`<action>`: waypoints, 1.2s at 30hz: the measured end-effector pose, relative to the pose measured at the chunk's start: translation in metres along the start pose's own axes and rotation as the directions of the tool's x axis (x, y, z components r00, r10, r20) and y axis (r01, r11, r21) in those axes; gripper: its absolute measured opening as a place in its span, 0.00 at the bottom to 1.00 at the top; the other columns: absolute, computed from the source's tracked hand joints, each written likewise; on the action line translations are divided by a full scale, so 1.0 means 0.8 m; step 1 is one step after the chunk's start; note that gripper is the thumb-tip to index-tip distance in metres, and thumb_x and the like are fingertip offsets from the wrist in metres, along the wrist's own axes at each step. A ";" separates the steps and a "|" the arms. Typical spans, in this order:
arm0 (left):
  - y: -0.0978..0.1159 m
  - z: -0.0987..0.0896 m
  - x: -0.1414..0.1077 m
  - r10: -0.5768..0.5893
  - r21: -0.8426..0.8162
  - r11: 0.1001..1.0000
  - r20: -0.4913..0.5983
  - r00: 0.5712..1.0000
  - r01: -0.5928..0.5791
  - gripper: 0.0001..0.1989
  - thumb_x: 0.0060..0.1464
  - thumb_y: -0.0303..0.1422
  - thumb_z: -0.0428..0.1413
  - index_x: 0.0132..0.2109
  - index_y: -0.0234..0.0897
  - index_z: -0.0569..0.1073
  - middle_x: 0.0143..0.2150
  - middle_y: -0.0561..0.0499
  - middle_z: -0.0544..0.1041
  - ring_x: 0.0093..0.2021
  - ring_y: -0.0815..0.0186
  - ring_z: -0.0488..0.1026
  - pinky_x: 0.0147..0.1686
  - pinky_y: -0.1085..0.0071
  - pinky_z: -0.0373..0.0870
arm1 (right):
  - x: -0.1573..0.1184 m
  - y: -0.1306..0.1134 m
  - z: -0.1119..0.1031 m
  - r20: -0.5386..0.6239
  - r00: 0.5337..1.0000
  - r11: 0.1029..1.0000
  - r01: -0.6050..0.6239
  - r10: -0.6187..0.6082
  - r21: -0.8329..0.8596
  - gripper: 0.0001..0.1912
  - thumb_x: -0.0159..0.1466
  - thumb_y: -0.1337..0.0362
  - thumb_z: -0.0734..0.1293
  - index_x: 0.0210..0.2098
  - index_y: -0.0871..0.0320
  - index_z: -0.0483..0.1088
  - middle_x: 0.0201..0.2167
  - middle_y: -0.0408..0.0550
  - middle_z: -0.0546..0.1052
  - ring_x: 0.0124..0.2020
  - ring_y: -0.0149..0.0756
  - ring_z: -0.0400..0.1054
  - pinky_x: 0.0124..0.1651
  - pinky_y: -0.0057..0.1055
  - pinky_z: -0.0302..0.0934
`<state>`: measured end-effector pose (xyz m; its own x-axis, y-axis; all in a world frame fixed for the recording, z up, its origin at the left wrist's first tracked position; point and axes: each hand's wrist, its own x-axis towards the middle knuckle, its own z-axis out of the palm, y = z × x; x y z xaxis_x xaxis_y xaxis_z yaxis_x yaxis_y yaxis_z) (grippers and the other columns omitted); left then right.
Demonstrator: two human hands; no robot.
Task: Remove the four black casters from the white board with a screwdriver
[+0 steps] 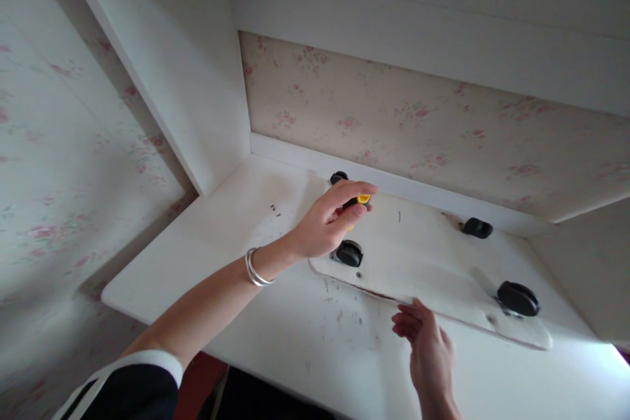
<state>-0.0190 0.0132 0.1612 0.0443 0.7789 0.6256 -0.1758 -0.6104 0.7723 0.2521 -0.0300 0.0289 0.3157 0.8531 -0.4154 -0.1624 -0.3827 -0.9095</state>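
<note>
Board (418, 243), one, bears four casters (350, 254); two hands (322, 223), one tool (363, 199).

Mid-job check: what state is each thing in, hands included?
Left hand: closed around the tool
Tool: held, tip not visible
Right hand: at the board's near edge, fingers partly curled
Board: lying flat, near edge damaged
Casters: four, wheels up on the board
Dark bits: loose on the desk
Desk: smudged near the board

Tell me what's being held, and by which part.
Left hand: yellow-and-black tool, by its handle. Right hand: board, seemingly by its near edge.
</note>
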 end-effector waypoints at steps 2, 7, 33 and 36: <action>-0.002 -0.001 0.000 0.015 0.029 0.999 -0.020 1.000 -0.014 0.14 0.62 0.35 0.54 0.54 0.47 0.73 0.50 0.47 0.68 0.46 0.65 0.72 0.44 0.66 0.74 | 0.000 0.001 0.000 -0.004 1.000 1.000 0.003 -0.003 0.012 0.19 0.53 0.51 0.74 0.27 0.64 0.76 0.20 0.51 0.78 0.21 0.35 0.69 0.24 0.30 0.62; -0.004 -0.001 -0.001 0.080 0.185 0.981 -0.073 0.994 -0.066 0.14 0.58 0.34 0.59 0.51 0.47 0.76 0.46 0.47 0.68 0.43 0.66 0.70 0.33 0.72 0.72 | 0.003 0.005 -0.002 -0.006 1.000 1.000 0.026 -0.026 0.001 0.20 0.53 0.49 0.73 0.27 0.64 0.77 0.21 0.51 0.78 0.22 0.36 0.70 0.24 0.31 0.62; -0.015 0.007 0.005 0.045 0.061 0.997 -0.072 0.996 -0.040 0.22 0.55 0.33 0.62 0.57 0.49 0.71 0.46 0.49 0.69 0.44 0.66 0.73 0.40 0.69 0.75 | 0.003 0.003 -0.002 0.001 1.000 1.000 0.022 -0.022 0.016 0.20 0.52 0.50 0.74 0.26 0.64 0.77 0.19 0.50 0.77 0.21 0.34 0.69 0.24 0.28 0.62; -0.017 0.009 0.006 0.118 0.173 0.980 -0.135 0.984 -0.094 0.21 0.53 0.33 0.63 0.54 0.47 0.72 0.43 0.51 0.65 0.39 0.69 0.69 0.35 0.72 0.72 | 0.004 0.005 -0.002 -0.008 1.000 0.999 0.026 -0.025 0.019 0.20 0.52 0.51 0.75 0.26 0.64 0.76 0.19 0.49 0.77 0.21 0.33 0.68 0.24 0.28 0.62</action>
<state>-0.0096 0.0244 0.1548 -0.1103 0.7136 0.6918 -0.0059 -0.6965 0.7175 0.2541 -0.0290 0.0241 0.3269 0.8598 -0.3923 -0.1718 -0.3541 -0.9193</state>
